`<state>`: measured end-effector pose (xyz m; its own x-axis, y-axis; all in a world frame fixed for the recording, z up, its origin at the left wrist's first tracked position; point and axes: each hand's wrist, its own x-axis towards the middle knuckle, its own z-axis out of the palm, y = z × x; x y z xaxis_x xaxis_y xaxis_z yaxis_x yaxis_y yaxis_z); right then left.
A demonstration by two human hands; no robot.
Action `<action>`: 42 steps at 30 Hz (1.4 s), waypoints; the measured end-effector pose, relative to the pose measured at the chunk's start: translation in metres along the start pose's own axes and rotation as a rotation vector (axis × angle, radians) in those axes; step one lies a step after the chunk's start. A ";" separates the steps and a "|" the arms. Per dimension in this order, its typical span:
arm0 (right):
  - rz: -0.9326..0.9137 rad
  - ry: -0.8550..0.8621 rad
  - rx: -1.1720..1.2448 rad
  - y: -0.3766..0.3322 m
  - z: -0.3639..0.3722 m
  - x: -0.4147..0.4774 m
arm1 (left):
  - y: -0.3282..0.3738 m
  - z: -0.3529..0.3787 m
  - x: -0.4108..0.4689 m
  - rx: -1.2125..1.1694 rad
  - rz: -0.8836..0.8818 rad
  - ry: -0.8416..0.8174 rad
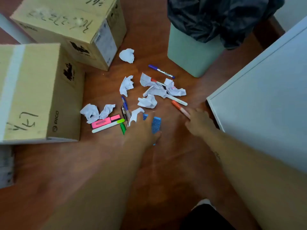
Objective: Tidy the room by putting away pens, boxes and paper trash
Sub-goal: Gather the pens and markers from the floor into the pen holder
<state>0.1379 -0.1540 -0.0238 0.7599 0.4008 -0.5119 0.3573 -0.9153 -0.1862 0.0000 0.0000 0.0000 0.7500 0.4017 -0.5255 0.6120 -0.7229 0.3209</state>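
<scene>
Two cardboard boxes stand on the floor before me: the near box point(38, 90) and the far box point(69, 27). One bin point(191, 52) carries one black bag point(216, 17).

Nine writing tools lie scattered:
- a purple marker point(161, 71)
- a red-capped pen point(157, 81)
- a white marker point(177, 100)
- an orange marker point(178, 107)
- a blue ballpoint point(125, 105)
- a clear ballpoint point(124, 114)
- a pink highlighter point(103, 122)
- a green-capped white marker point(108, 126)
- a green marker point(123, 128)

I count at least eight paper wads point(127, 55); the middle heap is too tangled to split further. There is one blue mesh holder point(156, 125), showing in patches. Two hands are in frame, my left hand point(142, 128) and right hand point(199, 123).
</scene>
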 end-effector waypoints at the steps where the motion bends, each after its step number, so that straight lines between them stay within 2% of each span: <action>1: -0.013 0.017 -0.004 0.001 0.004 0.007 | -0.001 0.003 0.005 0.018 0.009 -0.015; 9: 0.081 0.064 0.022 0.014 0.038 0.032 | -0.018 -0.001 0.036 0.059 0.108 -0.157; 15: 0.055 -0.025 0.055 0.020 0.037 0.012 | -0.021 -0.003 0.040 0.053 0.117 -0.215; 21: 0.013 -0.024 0.222 0.018 0.020 -0.014 | -0.013 0.018 0.018 -0.033 0.051 -0.251; 25: 0.023 -0.032 0.291 0.019 0.026 -0.021 | 0.000 0.033 0.002 0.068 0.160 -0.220; 29: 0.049 -0.055 0.348 0.017 0.035 -0.024 | -0.003 0.029 0.003 0.134 0.214 -0.310; 32: 0.068 -0.070 0.357 0.015 0.041 -0.023 | -0.010 0.030 0.004 0.254 0.319 -0.246; 34: 0.058 -0.075 0.375 0.014 0.042 -0.023 | -0.014 0.031 0.005 0.175 0.324 -0.240; 37: 0.048 -0.064 0.444 0.017 0.041 -0.023 | -0.012 0.029 0.009 -0.043 0.227 -0.240; 42: -0.031 0.079 0.675 0.021 0.027 -0.028 | -0.004 0.026 0.015 -0.430 0.063 -0.098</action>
<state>0.1095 -0.1851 -0.0366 0.8013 0.4052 -0.4402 -0.0187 -0.7184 -0.6954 0.0023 -0.0062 -0.0297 0.7747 0.2936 -0.5601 0.6299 -0.4362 0.6426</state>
